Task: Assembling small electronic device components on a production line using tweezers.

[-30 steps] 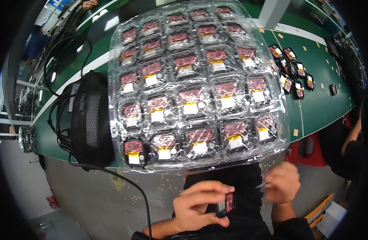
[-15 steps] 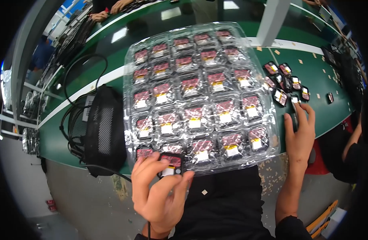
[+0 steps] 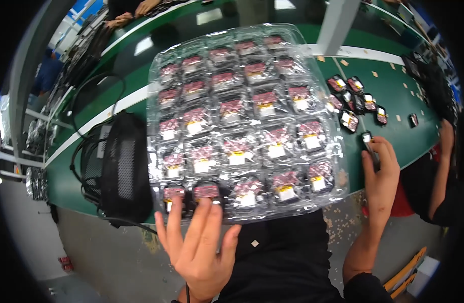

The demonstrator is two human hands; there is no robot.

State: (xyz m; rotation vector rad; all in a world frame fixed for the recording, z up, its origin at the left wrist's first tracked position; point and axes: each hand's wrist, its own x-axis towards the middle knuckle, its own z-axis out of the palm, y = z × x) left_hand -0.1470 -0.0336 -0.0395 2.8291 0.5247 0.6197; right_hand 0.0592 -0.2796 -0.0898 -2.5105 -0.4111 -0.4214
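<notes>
A large clear plastic blister tray (image 3: pixel 344 194) lies before me, its pockets holding small black-cased electronic modules with red boards and yellow-and-white patches. My left hand (image 3: pixel 199 252) is at the tray's near left edge, fingers stretched out and spread. Its fingertips rest at the lower end of a module (image 3: pixel 206 191) in the near row, second pocket from the left, partly covering it. Right of the tray, my right hand (image 3: pixel 382 169) grips a slim dark object (image 3: pixel 367 137) with a pale end; its kind is not clear.
A loose cluster of modules (image 3: pixel 349 121) lies on the green table (image 3: pixel 403 136) beyond my right hand, with a single module (image 3: pixel 413 120) farther right. A black mesh bag (image 3: pixel 126 171) with a cable stands left of the tray. Another person's arm (image 3: pixel 442 171) shows at the right.
My left hand has let go of the module, which now sits in the near-row pocket, and its fingers have straightened. The right hand keeps its grip. The view has shifted slightly.
</notes>
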